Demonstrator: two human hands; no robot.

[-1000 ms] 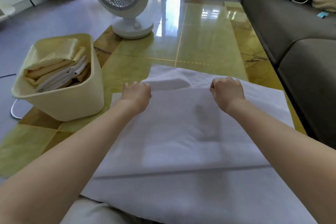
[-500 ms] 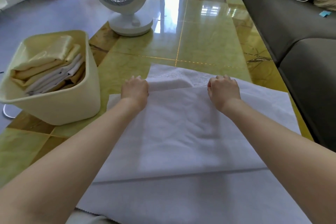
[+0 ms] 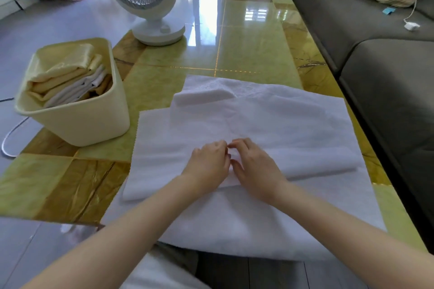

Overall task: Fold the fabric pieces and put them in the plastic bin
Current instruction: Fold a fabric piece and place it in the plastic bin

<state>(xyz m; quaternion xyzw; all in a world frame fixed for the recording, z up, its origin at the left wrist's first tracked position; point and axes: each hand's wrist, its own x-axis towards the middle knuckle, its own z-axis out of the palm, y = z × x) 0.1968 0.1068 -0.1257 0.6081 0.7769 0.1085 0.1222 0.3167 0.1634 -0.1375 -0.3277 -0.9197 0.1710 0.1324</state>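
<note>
A large white fabric (image 3: pixel 270 122) lies spread over the near half of the table, with its far part folded toward me into a thick band across the middle. My left hand (image 3: pixel 207 163) and my right hand (image 3: pixel 256 168) rest side by side on the centre of that band. Their fingertips almost meet and their fingers are loosely bent, holding nothing I can see. A smaller folded white piece (image 3: pixel 204 97) lies under the far left of the fabric. The cream plastic bin (image 3: pixel 77 122) stands to the left, holding several folded yellow and white fabrics (image 3: pixel 68 77).
A white desk fan (image 3: pixel 150 2) stands at the table's far left, behind the bin. The glossy green table (image 3: pixel 253 47) stretches away beyond the fabric. A grey sofa (image 3: pixel 387 73) runs along the right edge. A white cable (image 3: pixel 9 138) lies on the floor left of the bin.
Both hands gripped the fabric's far edge, wide apart, then drew it toward me. That made a fold, and the hands now lie together at the middle. The view tilted down.
</note>
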